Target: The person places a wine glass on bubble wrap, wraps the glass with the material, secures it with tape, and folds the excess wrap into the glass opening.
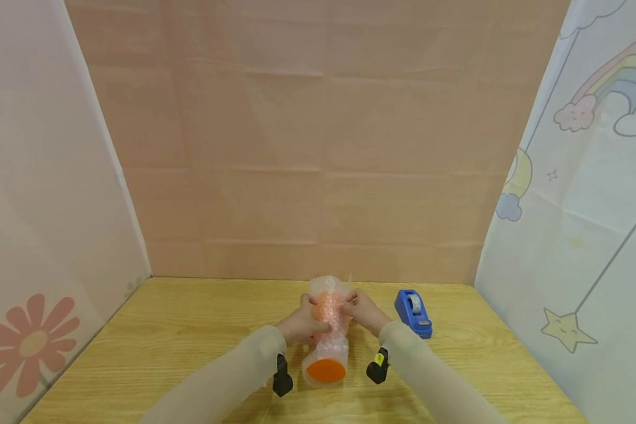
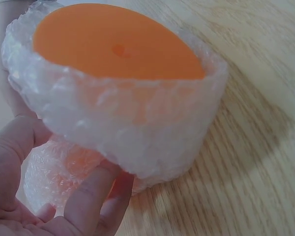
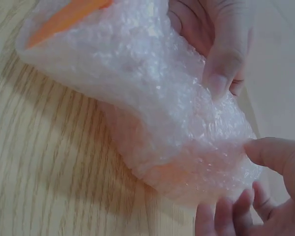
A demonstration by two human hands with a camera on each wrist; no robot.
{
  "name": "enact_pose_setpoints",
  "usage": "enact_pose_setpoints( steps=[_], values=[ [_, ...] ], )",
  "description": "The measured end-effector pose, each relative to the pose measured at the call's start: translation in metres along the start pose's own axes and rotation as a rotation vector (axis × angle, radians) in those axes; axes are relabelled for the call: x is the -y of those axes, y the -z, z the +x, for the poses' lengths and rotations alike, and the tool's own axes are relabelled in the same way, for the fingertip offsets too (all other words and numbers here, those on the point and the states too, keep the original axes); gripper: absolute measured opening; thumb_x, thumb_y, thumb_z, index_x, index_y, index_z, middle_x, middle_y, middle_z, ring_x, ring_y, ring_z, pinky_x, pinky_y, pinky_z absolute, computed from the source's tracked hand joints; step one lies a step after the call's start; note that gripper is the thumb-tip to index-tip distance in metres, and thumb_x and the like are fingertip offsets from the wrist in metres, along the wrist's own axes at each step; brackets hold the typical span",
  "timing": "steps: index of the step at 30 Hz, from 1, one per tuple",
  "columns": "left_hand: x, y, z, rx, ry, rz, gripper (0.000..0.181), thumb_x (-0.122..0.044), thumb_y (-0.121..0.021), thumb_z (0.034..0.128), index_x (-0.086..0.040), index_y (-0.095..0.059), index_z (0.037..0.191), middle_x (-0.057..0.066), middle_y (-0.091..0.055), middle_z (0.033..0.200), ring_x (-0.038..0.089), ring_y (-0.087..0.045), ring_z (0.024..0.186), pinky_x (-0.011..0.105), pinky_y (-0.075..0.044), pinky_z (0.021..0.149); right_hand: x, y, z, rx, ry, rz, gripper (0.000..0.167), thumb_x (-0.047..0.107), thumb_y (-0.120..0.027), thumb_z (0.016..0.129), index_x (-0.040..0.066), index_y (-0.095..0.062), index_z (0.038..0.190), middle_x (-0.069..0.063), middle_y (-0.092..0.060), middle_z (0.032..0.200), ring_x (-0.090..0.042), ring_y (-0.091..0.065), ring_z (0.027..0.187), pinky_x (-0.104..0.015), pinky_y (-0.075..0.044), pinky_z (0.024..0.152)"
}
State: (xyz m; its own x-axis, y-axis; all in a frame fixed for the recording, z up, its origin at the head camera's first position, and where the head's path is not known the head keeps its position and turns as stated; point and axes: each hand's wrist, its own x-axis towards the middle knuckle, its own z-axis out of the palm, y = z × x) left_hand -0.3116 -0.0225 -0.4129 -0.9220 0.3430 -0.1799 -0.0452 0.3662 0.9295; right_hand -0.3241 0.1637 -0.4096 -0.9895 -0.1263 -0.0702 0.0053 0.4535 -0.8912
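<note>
An orange object with a flat round end [image 1: 326, 370] lies wrapped in clear bubble wrap [image 1: 339, 348] at the table's middle, that end facing me. It narrows partway along, and its full shape is hidden under the wrap. My left hand [image 1: 301, 323] grips the wrapped object from the left, thumb on top; in the left wrist view its fingers [image 2: 91, 196] curl round the narrower part. On the far right side, my right hand [image 1: 369, 312] holds the bubble wrap [image 3: 187, 128] between its thumb and curled fingers, as the right wrist view shows.
A blue tape dispenser [image 1: 414, 315] with a roll of clear tape stands right of my right hand. The wooden table [image 1: 191, 330] meets a plain backdrop [image 1: 318, 147] behind and printed side panels left and right.
</note>
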Motion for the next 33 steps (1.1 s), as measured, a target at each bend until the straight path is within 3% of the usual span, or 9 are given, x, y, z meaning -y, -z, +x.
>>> enact_pose_setpoints(
  steps=[5,9,14,19,26,33],
  values=[
    [0.0,0.0,0.001,0.001,0.002,-0.004,0.07,-0.01,-0.074,0.084,-0.005,-0.02,0.129,0.021,-0.041,0.115,0.025,-0.056,0.081,0.038,-0.057,0.065,0.002,0.001,-0.003,0.018,-0.086,0.059,0.042,0.013,-0.063,0.092,0.005,-0.031,0.118,-0.024,-0.045,0.117,-0.036,-0.055,0.101,-0.052,-0.053,0.085],
    [0.001,0.0,0.002,0.002,0.003,-0.001,0.072,-0.01,-0.075,0.0837,-0.005,-0.02,0.13,0.022,-0.041,0.118,0.027,-0.057,0.085,0.044,-0.058,0.069,0.002,0.0,-0.001,0.058,-0.115,0.127,0.036,0.009,-0.059,0.094,0.009,-0.032,0.119,-0.023,-0.046,0.121,-0.035,-0.057,0.098,-0.054,-0.055,0.08],
    [0.0,-0.001,0.002,-0.004,-0.015,-0.004,0.073,-0.01,-0.075,0.0836,-0.004,-0.02,0.132,0.023,-0.041,0.118,0.024,-0.056,0.075,0.036,-0.056,0.059,0.003,-0.002,0.001,0.06,-0.083,0.082,0.009,0.003,-0.051,0.095,0.006,-0.052,0.104,-0.015,-0.053,0.108,-0.03,-0.054,0.091,-0.049,-0.056,0.075],
    [0.002,-0.002,0.003,0.001,-0.024,-0.012,0.071,-0.009,-0.075,0.0839,-0.005,-0.021,0.13,0.022,-0.042,0.113,0.021,-0.049,0.06,0.029,-0.045,0.048,0.001,-0.003,0.001,0.086,-0.069,0.041,0.015,0.003,-0.049,0.096,0.004,-0.062,0.103,-0.014,-0.056,0.112,-0.028,-0.053,0.094,-0.045,-0.057,0.076],
    [0.002,-0.004,0.006,-0.017,-0.017,-0.027,0.072,-0.007,-0.075,0.0835,-0.006,-0.021,0.131,0.023,-0.036,0.124,0.03,-0.055,0.087,0.039,-0.057,0.062,-0.005,0.008,0.003,0.176,-0.058,0.076,0.022,0.006,-0.054,0.097,0.003,-0.062,0.116,-0.019,-0.054,0.123,-0.025,-0.054,0.093,-0.04,-0.057,0.078],
    [0.005,-0.003,0.009,-0.007,-0.023,-0.003,0.073,-0.011,-0.076,0.0836,-0.007,-0.021,0.132,0.023,-0.036,0.128,0.034,-0.057,0.093,0.041,-0.057,0.068,-0.009,0.017,0.001,0.246,-0.023,0.129,0.036,0.001,-0.061,0.091,0.003,-0.058,0.126,-0.024,-0.045,0.133,-0.027,-0.058,0.099,-0.041,-0.056,0.084]
  ],
)
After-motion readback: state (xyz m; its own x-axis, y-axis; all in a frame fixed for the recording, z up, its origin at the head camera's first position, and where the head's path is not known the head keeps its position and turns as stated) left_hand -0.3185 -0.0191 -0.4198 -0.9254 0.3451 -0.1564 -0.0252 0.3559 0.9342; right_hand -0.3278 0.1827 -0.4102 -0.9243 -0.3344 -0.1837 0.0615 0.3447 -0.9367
